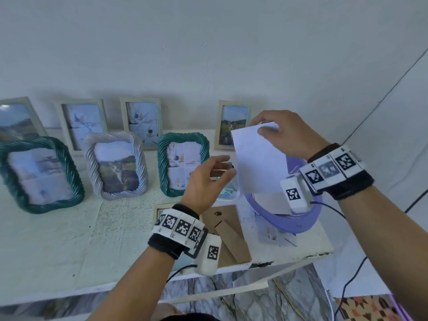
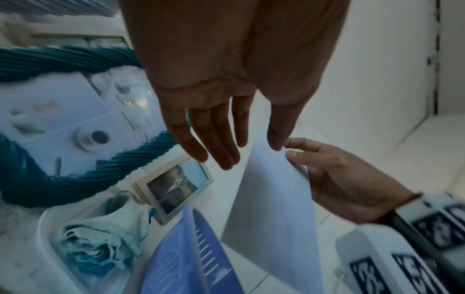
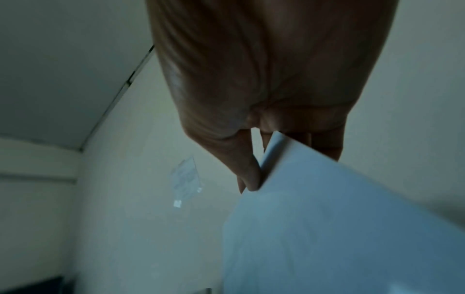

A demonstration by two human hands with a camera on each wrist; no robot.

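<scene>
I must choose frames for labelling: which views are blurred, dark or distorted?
Head view: bright, edges bent by the wide lens, left hand smeared. Left wrist view: dim, bluish, white sheet soft. Right wrist view: darkest, right hand in shadow, everything blurred.

Soft even daylight, wide-angle edge bending, wrist views dim, blurred

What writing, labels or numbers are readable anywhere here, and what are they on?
No words or numbers can be read.
Wrist bands: only black-and-white square code patterns, no letters.
White sheet pinched by the right hand: blank on the side shown.
Paper on the wall: too blurred to read.
</scene>
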